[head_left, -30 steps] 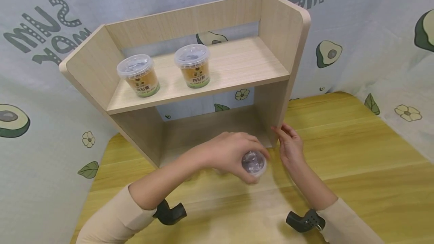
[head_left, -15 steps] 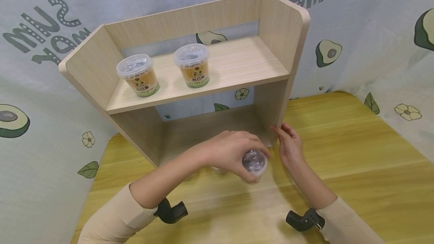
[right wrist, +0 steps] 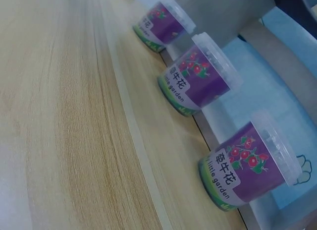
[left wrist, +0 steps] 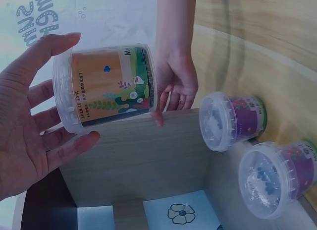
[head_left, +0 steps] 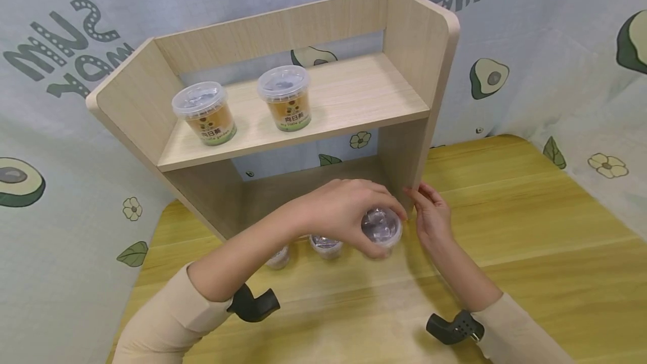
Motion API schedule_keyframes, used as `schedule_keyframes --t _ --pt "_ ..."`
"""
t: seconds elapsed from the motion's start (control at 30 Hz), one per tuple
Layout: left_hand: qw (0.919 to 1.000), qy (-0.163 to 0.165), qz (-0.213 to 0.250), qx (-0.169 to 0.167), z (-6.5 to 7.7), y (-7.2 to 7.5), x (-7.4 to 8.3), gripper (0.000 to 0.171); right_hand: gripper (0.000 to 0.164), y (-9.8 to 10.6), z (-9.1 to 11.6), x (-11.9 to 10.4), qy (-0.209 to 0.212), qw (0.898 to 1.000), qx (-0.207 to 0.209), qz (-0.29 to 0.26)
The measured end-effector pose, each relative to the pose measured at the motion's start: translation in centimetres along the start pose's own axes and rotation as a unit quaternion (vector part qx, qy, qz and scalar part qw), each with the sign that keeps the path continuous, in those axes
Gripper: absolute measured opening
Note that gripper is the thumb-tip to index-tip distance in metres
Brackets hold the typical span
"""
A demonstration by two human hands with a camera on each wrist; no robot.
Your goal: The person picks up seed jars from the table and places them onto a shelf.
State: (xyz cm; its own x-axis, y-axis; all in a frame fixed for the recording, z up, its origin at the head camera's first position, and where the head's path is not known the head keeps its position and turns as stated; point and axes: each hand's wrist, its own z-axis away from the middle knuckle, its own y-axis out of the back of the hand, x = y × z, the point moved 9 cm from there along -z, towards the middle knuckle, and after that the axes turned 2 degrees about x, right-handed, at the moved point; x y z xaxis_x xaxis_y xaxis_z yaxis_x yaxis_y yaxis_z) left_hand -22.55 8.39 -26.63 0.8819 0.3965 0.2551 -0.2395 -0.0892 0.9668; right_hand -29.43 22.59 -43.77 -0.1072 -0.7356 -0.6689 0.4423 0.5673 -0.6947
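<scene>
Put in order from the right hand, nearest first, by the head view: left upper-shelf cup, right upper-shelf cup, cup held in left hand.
1. Held cup, just left of the right hand.
2. Right upper-shelf cup, farther left and higher.
3. Left upper-shelf cup, farthest left.

Screened nook, home or studio unclear; avocado-print cloth (head_left: pixel 546 38) far, left and right; wooden shelf (head_left: pixel 354 89) on near table (head_left: pixel 525 240).

- Cloth walls (head_left: pixel 536 21): pale, creased at right.
- Printed: avocados (head_left: pixel 489 78), flowers (head_left: pixel 608 166), leaves (head_left: pixel 554 154), grey-green lettering (head_left: pixel 76 46).
- Desk (head_left: pixel 505 212): yellow-brown wood grain, rounded far-right corner.
- Light: pale glare (head_left: pixel 364 308) on near part.
</scene>
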Motion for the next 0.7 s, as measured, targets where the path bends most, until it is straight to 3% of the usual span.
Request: schedule_keyframes --t 0.47,0.7 --pt "0.9999 -0.001 -0.004 -0.011 -0.3 1.4 -0.1 0.053 0.024 0.0 0.1 0.1 -0.005 1.0 -0.006 0.0" --pt "0.9999 0.003 0.003 -0.013 -0.6 3.0 -0.4 0.053 0.025 -0.1 0.2 0.1 -0.005 1.0 -0.013 0.003"
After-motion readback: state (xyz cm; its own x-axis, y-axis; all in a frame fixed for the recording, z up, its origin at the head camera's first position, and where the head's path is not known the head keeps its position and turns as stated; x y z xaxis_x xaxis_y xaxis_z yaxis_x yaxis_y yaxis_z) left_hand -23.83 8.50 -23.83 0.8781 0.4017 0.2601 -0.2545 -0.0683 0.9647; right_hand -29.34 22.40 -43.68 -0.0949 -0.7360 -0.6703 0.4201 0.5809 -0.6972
